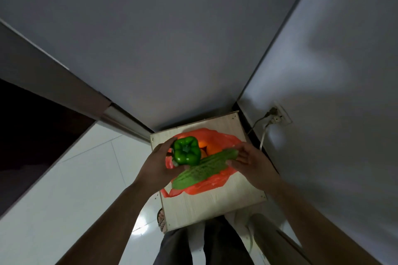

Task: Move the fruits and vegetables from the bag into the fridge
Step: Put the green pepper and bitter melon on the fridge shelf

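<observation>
Head view. A person is standing over a small wooden stand (215, 206) and looking straight down at it. An orange bag (206, 185) is lying open on the stand's far half, reaching toward the left edge; the near edge is showing bare wood.

The left hand (155, 168) is cupping a green pepper (185, 154), fingers curled round its side, stem facing up, above the bag's left part. The right hand (252, 163) is gripping a gourd (202, 170) by its far end, thumb and half-bent fingers closing round it. The gourd is slanting across the bag toward the stand's near-left corner, apparently off the bag. Something orange, likely fruit (204, 148), is showing inside the bag mouth between the two hands.

Step, as I am judging it: unloading, two items in hand and ready to carry. The fridge is not showing as such; grey panels are filling the far side, and I cannot tell whether one is its door.

The next move is likely calling for a turn to the fridge, with one hand freed if the door is closed. More produce is waiting in the bag.
</observation>
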`<action>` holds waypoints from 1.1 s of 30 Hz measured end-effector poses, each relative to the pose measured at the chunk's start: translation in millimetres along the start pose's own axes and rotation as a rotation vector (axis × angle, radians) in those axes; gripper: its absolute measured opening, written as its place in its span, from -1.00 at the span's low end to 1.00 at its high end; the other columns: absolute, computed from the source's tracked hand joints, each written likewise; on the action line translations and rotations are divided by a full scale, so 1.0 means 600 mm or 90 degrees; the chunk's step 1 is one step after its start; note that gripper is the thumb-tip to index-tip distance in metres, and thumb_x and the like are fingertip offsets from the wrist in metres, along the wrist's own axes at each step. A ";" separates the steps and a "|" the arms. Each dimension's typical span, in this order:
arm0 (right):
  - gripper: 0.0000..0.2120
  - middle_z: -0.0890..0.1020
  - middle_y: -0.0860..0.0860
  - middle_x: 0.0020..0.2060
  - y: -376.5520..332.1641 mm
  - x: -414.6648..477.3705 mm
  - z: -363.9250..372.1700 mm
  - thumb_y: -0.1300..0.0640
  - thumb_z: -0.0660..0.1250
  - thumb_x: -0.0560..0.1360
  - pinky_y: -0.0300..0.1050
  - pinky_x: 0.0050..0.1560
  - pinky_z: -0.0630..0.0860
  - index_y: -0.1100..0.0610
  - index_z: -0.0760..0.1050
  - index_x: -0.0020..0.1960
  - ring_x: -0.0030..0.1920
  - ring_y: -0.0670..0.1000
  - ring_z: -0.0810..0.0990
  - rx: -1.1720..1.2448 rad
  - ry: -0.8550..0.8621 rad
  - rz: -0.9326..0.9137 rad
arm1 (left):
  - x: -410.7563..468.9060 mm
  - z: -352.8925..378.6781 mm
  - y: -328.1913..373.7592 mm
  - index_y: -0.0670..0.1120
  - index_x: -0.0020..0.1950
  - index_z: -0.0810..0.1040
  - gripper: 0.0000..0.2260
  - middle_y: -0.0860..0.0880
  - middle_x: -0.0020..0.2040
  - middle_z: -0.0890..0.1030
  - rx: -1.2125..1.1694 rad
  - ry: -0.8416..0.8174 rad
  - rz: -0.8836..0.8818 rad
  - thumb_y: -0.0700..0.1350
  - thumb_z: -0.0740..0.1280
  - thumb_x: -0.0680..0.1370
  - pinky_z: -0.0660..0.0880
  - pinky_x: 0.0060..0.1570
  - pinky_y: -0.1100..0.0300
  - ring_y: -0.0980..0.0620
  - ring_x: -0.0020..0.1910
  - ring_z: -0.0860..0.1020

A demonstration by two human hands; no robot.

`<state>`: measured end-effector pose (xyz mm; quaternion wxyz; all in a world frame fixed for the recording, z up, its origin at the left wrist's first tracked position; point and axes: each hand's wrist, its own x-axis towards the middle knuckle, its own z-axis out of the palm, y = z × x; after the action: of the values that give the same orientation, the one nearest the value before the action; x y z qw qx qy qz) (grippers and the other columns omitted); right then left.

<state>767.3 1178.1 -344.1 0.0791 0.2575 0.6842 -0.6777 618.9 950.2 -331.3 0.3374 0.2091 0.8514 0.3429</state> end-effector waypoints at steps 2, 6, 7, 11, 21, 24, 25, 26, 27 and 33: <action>-0.76 0.68 -0.03 -0.14 -0.030 -0.020 0.022 0.37 0.38 0.41 -0.19 -0.07 0.54 0.12 0.47 -0.01 -0.07 -0.05 0.64 0.091 0.047 -0.028 | -0.019 -0.020 0.010 0.24 0.33 0.25 -0.32 0.06 0.18 0.45 -0.022 0.007 0.029 0.04 0.52 0.32 0.50 0.06 0.13 0.04 0.12 0.49; -0.79 0.68 0.01 -0.13 -0.082 -0.052 0.053 0.21 0.38 0.36 -0.15 -0.11 0.54 0.14 0.49 -0.01 -0.07 0.00 0.64 0.175 0.162 -0.092 | -0.046 -0.050 0.022 0.08 0.40 0.28 -0.30 0.08 0.20 0.45 -0.020 0.017 0.061 -0.05 0.53 0.35 0.41 0.01 0.29 0.09 0.09 0.49; -0.79 0.68 0.01 -0.13 -0.094 -0.059 0.055 0.19 0.38 0.36 -0.13 -0.10 0.54 0.13 0.50 -0.01 -0.06 0.00 0.64 0.180 0.188 -0.107 | -0.050 -0.055 0.022 0.07 0.41 0.28 -0.30 0.08 0.20 0.45 -0.021 0.019 0.065 -0.05 0.52 0.35 0.41 0.01 0.29 0.09 0.09 0.48; -0.79 0.67 0.02 -0.07 -0.144 -0.092 0.062 0.28 0.39 0.42 -0.12 0.00 0.55 0.08 0.52 0.02 0.01 0.04 0.63 0.156 0.231 -0.191 | -0.055 -0.070 0.025 0.07 0.41 0.30 -0.31 0.07 0.22 0.47 -0.028 0.013 0.078 -0.03 0.52 0.35 0.39 -0.02 0.34 0.09 0.10 0.49; -0.71 0.57 -0.11 0.05 -0.129 -0.087 0.086 0.17 0.31 0.44 -0.21 -0.05 0.54 -0.07 0.48 0.13 0.05 -0.08 0.59 -0.030 0.281 -0.239 | -0.055 -0.059 0.023 0.11 0.40 0.28 -0.31 0.08 0.23 0.45 -0.007 -0.029 0.110 0.07 0.51 0.35 0.49 0.04 0.19 0.07 0.14 0.47; -0.72 0.52 -0.29 -0.02 -0.110 -0.069 0.090 0.25 0.27 0.47 -0.33 -0.13 0.49 -0.14 0.45 0.01 -0.03 -0.18 0.55 -0.135 0.351 -0.267 | -0.058 -0.045 0.026 0.14 0.40 0.25 -0.31 0.11 0.22 0.43 -0.007 -0.034 0.110 0.07 0.50 0.35 0.45 0.00 0.27 0.09 0.15 0.45; -0.68 0.54 -0.28 -0.05 -0.102 -0.065 0.091 0.27 0.29 0.48 -0.34 -0.16 0.48 -0.16 0.44 -0.02 -0.06 -0.20 0.54 -0.151 0.370 -0.252 | -0.058 -0.040 0.026 0.16 0.39 0.25 -0.31 0.10 0.21 0.44 -0.009 -0.037 0.111 0.08 0.50 0.35 0.45 -0.01 0.26 0.10 0.14 0.46; -0.65 0.56 -0.27 -0.06 -0.091 -0.059 0.093 0.29 0.31 0.47 -0.29 -0.17 0.50 -0.19 0.45 -0.04 -0.06 -0.21 0.55 -0.151 0.373 -0.227 | -0.057 -0.036 0.025 0.18 0.38 0.25 -0.31 0.10 0.22 0.44 -0.012 -0.040 0.110 0.11 0.50 0.34 0.47 -0.01 0.25 0.10 0.13 0.46; -0.64 0.57 -0.28 -0.06 -0.080 -0.055 0.097 0.30 0.33 0.46 -0.22 -0.15 0.53 -0.20 0.47 -0.05 -0.05 -0.21 0.56 -0.148 0.360 -0.203 | -0.057 -0.032 0.024 0.19 0.38 0.24 -0.30 0.09 0.22 0.44 -0.011 -0.038 0.104 0.14 0.48 0.32 0.50 0.00 0.22 0.11 0.13 0.47; -0.74 0.59 -0.26 0.02 -0.081 -0.068 0.102 0.29 0.34 0.47 -0.24 -0.04 0.56 -0.05 0.53 0.02 0.07 -0.21 0.57 -0.130 0.330 -0.233 | -0.046 -0.031 0.036 0.19 0.38 0.23 -0.30 0.08 0.23 0.43 0.004 -0.031 0.099 0.11 0.50 0.33 0.47 0.02 0.22 0.10 0.13 0.46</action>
<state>765.3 1111.2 -286.7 -0.1949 0.2848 0.7809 -0.5206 626.9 940.5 -293.9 0.3297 0.2837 0.8254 0.3599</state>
